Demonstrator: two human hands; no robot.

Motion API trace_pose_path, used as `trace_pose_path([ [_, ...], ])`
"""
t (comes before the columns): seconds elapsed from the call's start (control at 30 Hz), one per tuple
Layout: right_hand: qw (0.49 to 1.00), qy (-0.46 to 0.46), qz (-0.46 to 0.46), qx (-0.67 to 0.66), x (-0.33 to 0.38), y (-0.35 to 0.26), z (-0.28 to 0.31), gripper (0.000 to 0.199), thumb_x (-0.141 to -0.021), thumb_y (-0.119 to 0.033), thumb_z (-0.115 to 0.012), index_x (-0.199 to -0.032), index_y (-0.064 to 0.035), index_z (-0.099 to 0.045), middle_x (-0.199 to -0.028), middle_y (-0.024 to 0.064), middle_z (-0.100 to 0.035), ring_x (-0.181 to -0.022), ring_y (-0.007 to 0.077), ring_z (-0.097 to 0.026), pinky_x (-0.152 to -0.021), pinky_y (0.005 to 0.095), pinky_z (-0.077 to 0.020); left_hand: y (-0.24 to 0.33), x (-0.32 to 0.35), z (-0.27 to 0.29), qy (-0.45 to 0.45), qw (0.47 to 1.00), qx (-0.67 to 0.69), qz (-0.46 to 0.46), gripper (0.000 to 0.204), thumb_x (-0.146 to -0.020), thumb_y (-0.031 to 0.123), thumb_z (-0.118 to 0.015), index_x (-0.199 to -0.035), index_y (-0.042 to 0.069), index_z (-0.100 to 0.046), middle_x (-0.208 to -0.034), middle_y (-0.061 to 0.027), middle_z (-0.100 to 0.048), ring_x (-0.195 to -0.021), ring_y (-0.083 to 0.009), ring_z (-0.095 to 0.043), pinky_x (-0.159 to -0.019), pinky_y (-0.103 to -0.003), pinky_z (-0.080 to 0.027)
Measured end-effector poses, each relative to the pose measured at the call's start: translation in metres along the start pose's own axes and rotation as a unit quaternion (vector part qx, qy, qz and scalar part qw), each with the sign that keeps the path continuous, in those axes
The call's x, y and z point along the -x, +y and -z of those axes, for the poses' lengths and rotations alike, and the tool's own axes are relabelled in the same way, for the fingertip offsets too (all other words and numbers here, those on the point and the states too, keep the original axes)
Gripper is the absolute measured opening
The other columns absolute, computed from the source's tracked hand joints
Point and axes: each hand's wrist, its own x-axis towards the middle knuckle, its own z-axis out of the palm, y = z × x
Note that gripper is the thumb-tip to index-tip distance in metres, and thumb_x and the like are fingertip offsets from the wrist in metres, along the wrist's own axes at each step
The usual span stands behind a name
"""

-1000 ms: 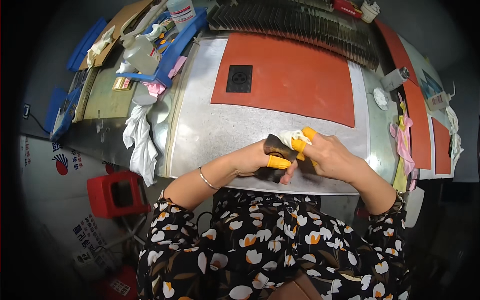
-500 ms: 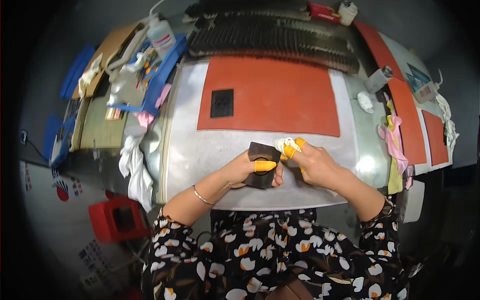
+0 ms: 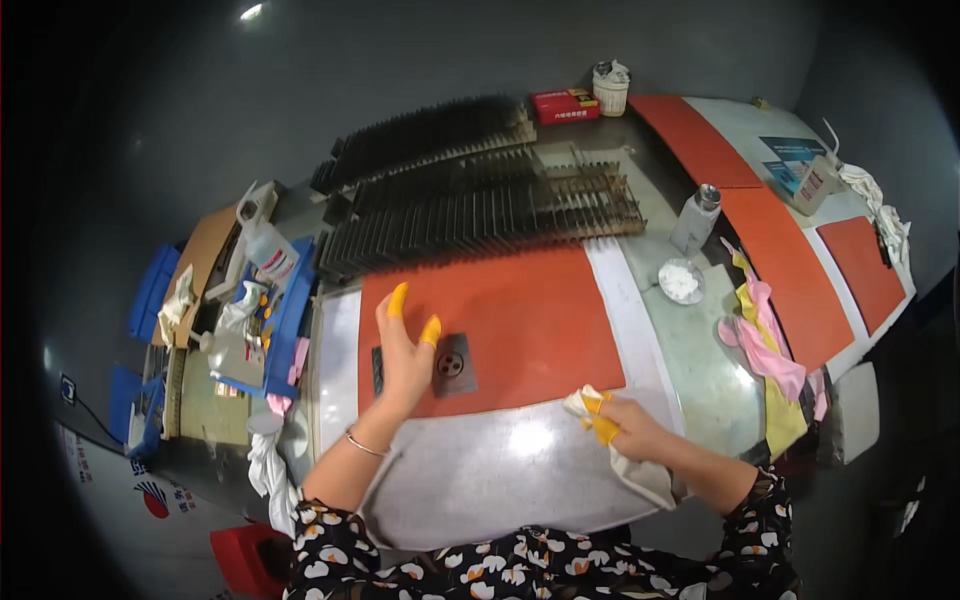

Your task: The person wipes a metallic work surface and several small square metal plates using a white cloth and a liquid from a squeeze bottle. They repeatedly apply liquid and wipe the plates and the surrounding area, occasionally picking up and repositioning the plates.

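Observation:
My left hand (image 3: 405, 362), with yellow finger cots on its thumb and a finger, is raised over the orange mat (image 3: 520, 310); its fingers are apart and hold nothing. Right beside it on the mat lies a square dark plate (image 3: 456, 368) with a round dark mark on its face. A second dark plate (image 3: 377, 371) shows at the other side of the hand, mostly hidden by it. My right hand (image 3: 632, 430), also in yellow finger cots, pinches a white cloth (image 3: 645, 482) near the mat's front right corner, and part of the cloth hangs below the palm.
Two slotted racks (image 3: 470, 215) with rows of dark plates stand at the back. To the right are a metal-topped bottle (image 3: 697, 220), a dish of white pads (image 3: 681, 282) and pink cloths (image 3: 765, 345). A blue tray (image 3: 290, 325) with bottles sits left.
The dark plate has left my left hand and lies on the orange mat. My left hand has opened and moved forward; my right hand has moved right with the cloth. The view has tilted up.

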Motion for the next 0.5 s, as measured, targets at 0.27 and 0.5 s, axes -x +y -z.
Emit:
trace_pose_path([
  [0.27,0.999,-0.039,0.014,-0.033,0.0,0.013,0.002,0.037,-0.077,-0.001,-0.046,-0.113,-0.0062,-0.054,-0.097,0.0177,-0.055,-0.087,0.0335,-0.056,-0.075,0.0371,-0.0445,0.046,-0.242,-0.115,-0.23,0.967,-0.094,0.057,0.03,-0.081,0.024,-0.059,-0.099,0.001,-0.062,-0.094,-0.0143,-0.065,-0.082,-0.0277,-0.064,-0.074,-0.036,-0.05],
  [0.5,0.998,-0.039,0.024,-0.036,0.003,0.02,0.001,0.048,-0.073,0.0,-0.046,-0.12,-0.0082,-0.048,-0.103,0.0185,-0.054,-0.093,0.0365,-0.054,-0.079,0.0383,-0.0437,0.084,-0.274,-0.192,-0.274,0.893,-0.332,0.135,0.034,-0.077,0.022,-0.06,-0.109,0.011,-0.062,-0.115,-0.0117,-0.06,-0.108,-0.0269,-0.056,-0.088,-0.036,-0.047],
])
